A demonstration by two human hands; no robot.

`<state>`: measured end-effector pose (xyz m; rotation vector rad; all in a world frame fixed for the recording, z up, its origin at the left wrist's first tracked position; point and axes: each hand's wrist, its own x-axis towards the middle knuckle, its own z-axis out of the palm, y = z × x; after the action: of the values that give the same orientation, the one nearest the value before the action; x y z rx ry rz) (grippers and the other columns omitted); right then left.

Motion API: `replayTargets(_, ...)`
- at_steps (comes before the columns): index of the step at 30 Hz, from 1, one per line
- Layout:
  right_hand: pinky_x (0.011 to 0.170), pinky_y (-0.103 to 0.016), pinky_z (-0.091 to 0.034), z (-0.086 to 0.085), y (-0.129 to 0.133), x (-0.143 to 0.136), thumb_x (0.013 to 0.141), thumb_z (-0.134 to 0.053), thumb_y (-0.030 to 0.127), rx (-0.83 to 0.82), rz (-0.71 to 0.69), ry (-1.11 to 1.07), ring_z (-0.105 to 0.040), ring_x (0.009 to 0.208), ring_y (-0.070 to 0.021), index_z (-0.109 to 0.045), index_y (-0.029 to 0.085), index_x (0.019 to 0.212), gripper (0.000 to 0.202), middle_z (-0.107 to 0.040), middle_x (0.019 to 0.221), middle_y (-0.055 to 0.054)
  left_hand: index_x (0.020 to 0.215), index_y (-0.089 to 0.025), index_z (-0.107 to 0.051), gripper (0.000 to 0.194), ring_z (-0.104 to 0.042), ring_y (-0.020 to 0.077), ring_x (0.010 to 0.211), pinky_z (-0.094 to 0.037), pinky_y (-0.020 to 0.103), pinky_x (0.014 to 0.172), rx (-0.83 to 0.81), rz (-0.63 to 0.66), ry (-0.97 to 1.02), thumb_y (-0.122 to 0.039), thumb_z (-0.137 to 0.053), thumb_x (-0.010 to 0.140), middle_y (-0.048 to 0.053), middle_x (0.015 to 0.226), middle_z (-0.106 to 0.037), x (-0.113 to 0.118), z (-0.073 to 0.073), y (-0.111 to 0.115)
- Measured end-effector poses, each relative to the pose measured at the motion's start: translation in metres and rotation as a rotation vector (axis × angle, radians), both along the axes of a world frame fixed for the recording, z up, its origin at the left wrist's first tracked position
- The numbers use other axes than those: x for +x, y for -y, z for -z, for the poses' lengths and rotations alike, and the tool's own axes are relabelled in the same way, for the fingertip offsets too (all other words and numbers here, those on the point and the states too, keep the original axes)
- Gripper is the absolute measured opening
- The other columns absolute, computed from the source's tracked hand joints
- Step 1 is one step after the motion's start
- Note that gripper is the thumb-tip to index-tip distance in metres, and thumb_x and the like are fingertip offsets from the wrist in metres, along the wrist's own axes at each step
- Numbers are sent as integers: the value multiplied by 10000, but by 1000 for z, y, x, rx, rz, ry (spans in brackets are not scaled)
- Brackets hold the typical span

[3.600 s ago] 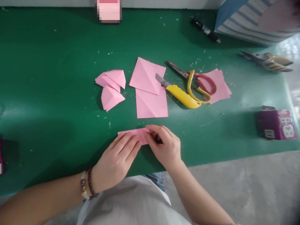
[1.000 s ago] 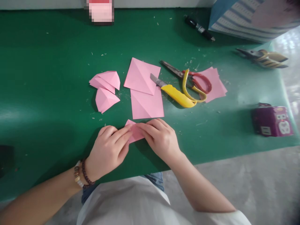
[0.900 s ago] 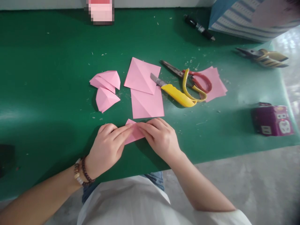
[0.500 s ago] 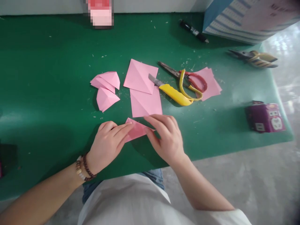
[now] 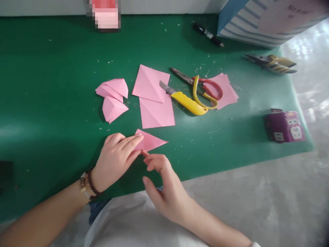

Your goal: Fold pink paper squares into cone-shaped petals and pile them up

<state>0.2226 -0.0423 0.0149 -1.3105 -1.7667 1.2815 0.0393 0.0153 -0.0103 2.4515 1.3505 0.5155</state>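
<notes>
A folded piece of pink paper lies on the green table near its front edge, its narrow point to the right. My left hand is closed on its left end, with fingertips on top and the thumb along the lower edge. Below the paper is my right hand, holding nothing. Its thumb stands apart from its fingers, and the index fingertip is at the paper's lower edge by my left thumb. Just beyond lie creased pink squares and several folded pink pieces.
A yellow-handled knife rests partly on the squares, against scissors. The scissors overlap more pink paper. Farther off are a black pen, pliers, a purple box and a striped box.
My right hand has left the paper's right tip and moved down and left to its lower edge, its fingers opening. My left hand keeps its place on the paper. The view has shifted slightly.
</notes>
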Motion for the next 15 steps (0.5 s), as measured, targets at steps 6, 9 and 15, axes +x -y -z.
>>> replayTargets(6,1009,-408,-490,-4,0,8,913,-483,134,-86,76,48,-507,1301,-235,-390,253,1089,232,-485,1205,-98,1270,-157,-586,342,-560,214,839,-433,369,771,40,15,-26,-238,-571,938,62,1083,-729,-1,1,0)
replayTargets(9,1018,-415,-491,-1,-1,15,924,-487,154,-119,122,36,-519,1294,-233,-394,263,1089,219,-490,1198,-85,1278,-159,-582,350,-559,218,844,-438,376,782,35,21,-33,-216,-568,933,63,1106,-725,-2,1,0)
replayTargets(15,1033,-394,-489,9,-6,30,934,-499,168,-81,265,10,-529,1289,-220,-421,264,1069,183,-505,1156,-62,1268,-169,-588,330,-558,215,832,-446,383,787,0,28,-37,-214,-543,944,56,1141,-717,-2,0,0)
